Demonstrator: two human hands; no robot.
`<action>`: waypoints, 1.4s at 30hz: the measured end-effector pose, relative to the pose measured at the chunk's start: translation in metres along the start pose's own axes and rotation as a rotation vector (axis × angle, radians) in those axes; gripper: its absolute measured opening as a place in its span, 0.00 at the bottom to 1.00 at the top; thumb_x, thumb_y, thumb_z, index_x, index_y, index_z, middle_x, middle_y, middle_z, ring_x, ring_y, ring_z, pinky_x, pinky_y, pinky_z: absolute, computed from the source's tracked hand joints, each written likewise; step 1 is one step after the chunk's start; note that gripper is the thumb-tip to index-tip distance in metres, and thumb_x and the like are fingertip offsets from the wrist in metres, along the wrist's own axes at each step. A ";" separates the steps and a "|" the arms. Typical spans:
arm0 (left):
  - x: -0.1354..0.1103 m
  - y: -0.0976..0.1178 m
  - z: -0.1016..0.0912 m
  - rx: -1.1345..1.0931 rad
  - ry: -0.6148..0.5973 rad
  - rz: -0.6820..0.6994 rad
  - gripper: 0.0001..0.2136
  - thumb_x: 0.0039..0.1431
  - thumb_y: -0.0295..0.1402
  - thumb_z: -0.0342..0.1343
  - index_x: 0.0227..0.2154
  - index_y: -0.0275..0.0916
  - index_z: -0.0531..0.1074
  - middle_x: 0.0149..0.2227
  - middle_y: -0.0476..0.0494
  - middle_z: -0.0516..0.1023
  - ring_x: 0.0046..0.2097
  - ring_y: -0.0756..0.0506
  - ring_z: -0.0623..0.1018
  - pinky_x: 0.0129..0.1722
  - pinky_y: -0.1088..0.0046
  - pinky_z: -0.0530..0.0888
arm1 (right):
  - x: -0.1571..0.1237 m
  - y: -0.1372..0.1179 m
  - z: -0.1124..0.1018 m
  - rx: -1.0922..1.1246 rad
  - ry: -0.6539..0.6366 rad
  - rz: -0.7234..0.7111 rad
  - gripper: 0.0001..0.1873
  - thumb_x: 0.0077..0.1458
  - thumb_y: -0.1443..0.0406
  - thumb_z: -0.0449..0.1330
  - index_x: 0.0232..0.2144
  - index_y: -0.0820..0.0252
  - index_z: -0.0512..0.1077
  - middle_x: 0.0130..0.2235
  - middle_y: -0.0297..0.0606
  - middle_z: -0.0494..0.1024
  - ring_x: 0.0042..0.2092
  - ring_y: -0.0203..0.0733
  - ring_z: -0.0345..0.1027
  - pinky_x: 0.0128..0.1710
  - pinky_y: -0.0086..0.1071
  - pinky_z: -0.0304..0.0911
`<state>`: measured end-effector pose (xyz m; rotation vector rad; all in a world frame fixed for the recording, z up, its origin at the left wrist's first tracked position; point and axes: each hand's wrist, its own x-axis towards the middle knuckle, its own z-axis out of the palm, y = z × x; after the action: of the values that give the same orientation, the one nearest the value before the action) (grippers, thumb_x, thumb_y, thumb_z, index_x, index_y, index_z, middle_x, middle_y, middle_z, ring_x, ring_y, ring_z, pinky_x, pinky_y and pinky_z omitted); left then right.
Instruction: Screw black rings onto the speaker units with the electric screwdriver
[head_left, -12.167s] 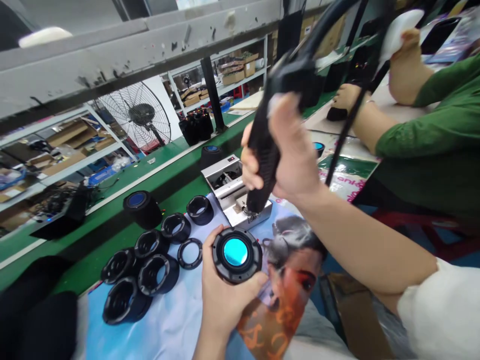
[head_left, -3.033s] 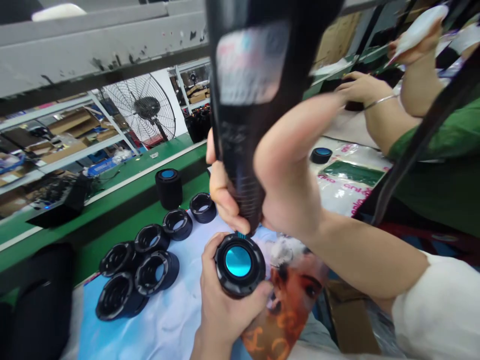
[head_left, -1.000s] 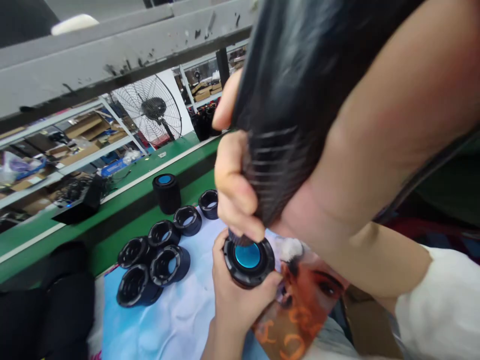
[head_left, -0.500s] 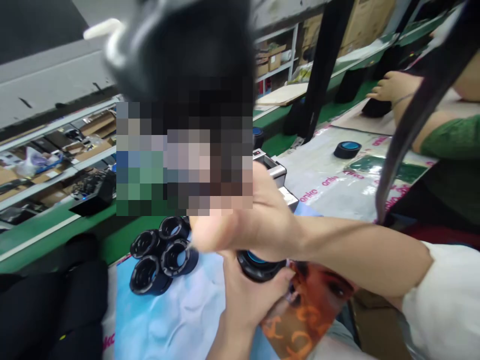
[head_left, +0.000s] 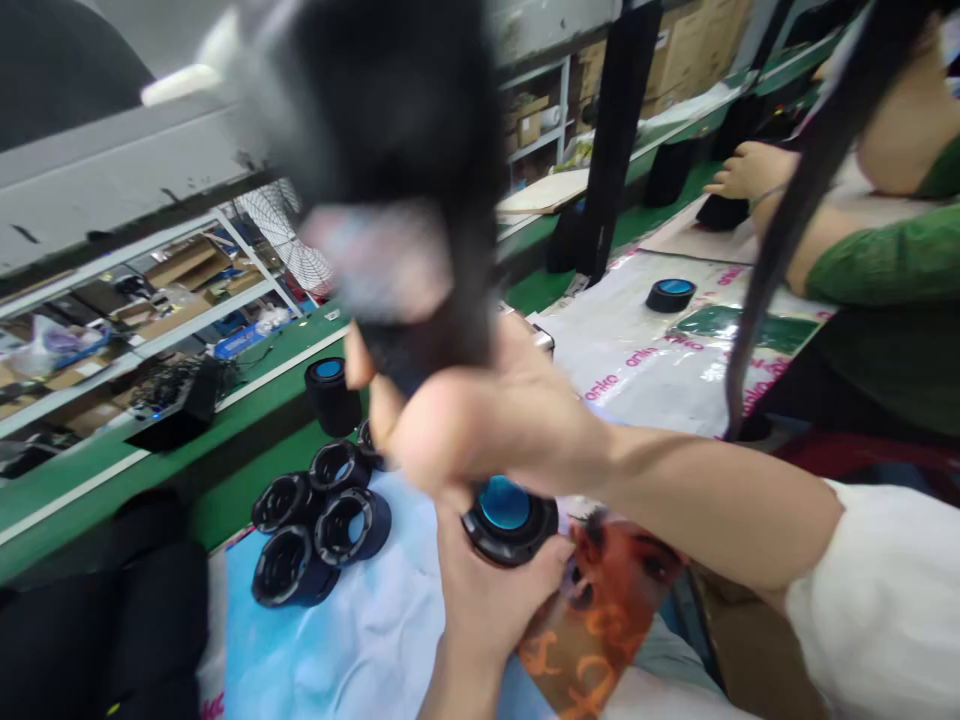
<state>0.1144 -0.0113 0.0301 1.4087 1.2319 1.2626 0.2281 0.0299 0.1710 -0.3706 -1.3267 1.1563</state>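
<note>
My left hand (head_left: 484, 590) is wrapped round a black round housing with a blue centre (head_left: 508, 512), held face up over the printed sheet. My right hand (head_left: 480, 420) grips a black electric screwdriver (head_left: 409, 190), which stands upright close to the camera and is blurred. Its lower end is hidden behind my right hand, just above the housing. A black cable (head_left: 795, 190) hangs from above at the right.
Several empty black ring housings (head_left: 319, 525) lie on the blue and white sheet (head_left: 360, 640) at the left. A black cylinder with a blue top (head_left: 330, 395) stands on the green belt (head_left: 247, 420). A person in a green sleeve (head_left: 892, 270) works at the right. Shelves with boxes stand behind.
My head has turned slightly, so the view has shifted. The screwdriver still stands over the housing in my left hand, whose blue centre now shows more than half a second ago.
</note>
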 end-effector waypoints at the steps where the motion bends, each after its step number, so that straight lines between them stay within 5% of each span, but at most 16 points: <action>1: 0.001 -0.003 0.000 -0.018 0.004 0.012 0.33 0.40 0.35 0.73 0.53 0.40 0.75 0.51 0.39 0.84 0.53 0.35 0.84 0.59 0.55 0.80 | 0.000 0.000 -0.012 0.031 -0.020 -0.073 0.10 0.68 0.56 0.62 0.43 0.55 0.72 0.23 0.22 0.69 0.19 0.30 0.62 0.19 0.22 0.63; 4: 0.003 -0.012 -0.001 -0.056 -0.021 0.072 0.37 0.40 0.32 0.73 0.58 0.43 0.72 0.57 0.40 0.82 0.57 0.37 0.84 0.58 0.62 0.81 | 0.001 0.009 -0.052 -0.044 0.224 -0.264 0.24 0.63 0.45 0.70 0.38 0.56 0.69 0.22 0.24 0.69 0.17 0.31 0.60 0.16 0.25 0.59; 7: 0.006 -0.017 -0.003 -0.049 -0.036 0.122 0.36 0.41 0.31 0.73 0.58 0.44 0.73 0.56 0.41 0.82 0.54 0.38 0.85 0.54 0.65 0.83 | 0.000 0.028 -0.086 -0.186 0.434 -0.239 0.31 0.54 0.43 0.76 0.33 0.56 0.65 0.19 0.25 0.67 0.14 0.33 0.58 0.11 0.26 0.52; 17: 0.002 0.001 0.002 -0.017 0.004 0.071 0.33 0.44 0.35 0.71 0.56 0.42 0.72 0.55 0.41 0.82 0.54 0.39 0.85 0.55 0.66 0.81 | -0.009 0.053 -0.107 -0.180 0.435 -0.064 0.37 0.49 0.39 0.78 0.33 0.55 0.61 0.17 0.23 0.67 0.13 0.34 0.57 0.11 0.26 0.52; 24: 0.010 -0.005 -0.006 -0.017 -0.060 0.019 0.40 0.36 0.33 0.76 0.57 0.43 0.71 0.56 0.41 0.81 0.55 0.37 0.84 0.56 0.62 0.80 | -0.010 -0.010 -0.067 -0.104 0.422 -0.175 0.36 0.52 0.36 0.74 0.37 0.56 0.65 0.20 0.23 0.68 0.14 0.33 0.57 0.12 0.28 0.57; 29: 0.015 -0.006 -0.010 -0.099 -0.127 0.003 0.45 0.33 0.43 0.83 0.57 0.43 0.71 0.52 0.43 0.82 0.49 0.38 0.85 0.49 0.63 0.82 | -0.012 -0.049 -0.017 0.013 0.329 0.027 0.35 0.60 0.32 0.64 0.36 0.55 0.64 0.16 0.24 0.67 0.12 0.35 0.54 0.10 0.28 0.57; 36: 0.016 -0.006 -0.009 -0.153 -0.171 0.026 0.50 0.31 0.55 0.83 0.57 0.41 0.71 0.48 0.43 0.84 0.44 0.39 0.85 0.44 0.63 0.82 | -0.011 -0.049 0.007 0.084 0.215 0.239 0.39 0.52 0.30 0.66 0.32 0.53 0.58 0.12 0.23 0.63 0.10 0.38 0.51 0.08 0.28 0.50; 42: 0.016 0.000 -0.009 -0.178 -0.192 -0.011 0.50 0.32 0.55 0.83 0.57 0.40 0.69 0.43 0.44 0.85 0.41 0.38 0.85 0.42 0.61 0.82 | -0.026 -0.030 0.005 0.089 0.172 0.140 0.34 0.54 0.35 0.69 0.32 0.57 0.66 0.18 0.28 0.68 0.14 0.37 0.58 0.11 0.30 0.57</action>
<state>0.1052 0.0044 0.0334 1.3564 0.9729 1.1694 0.2417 -0.0057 0.1815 -0.4928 -1.1102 1.2657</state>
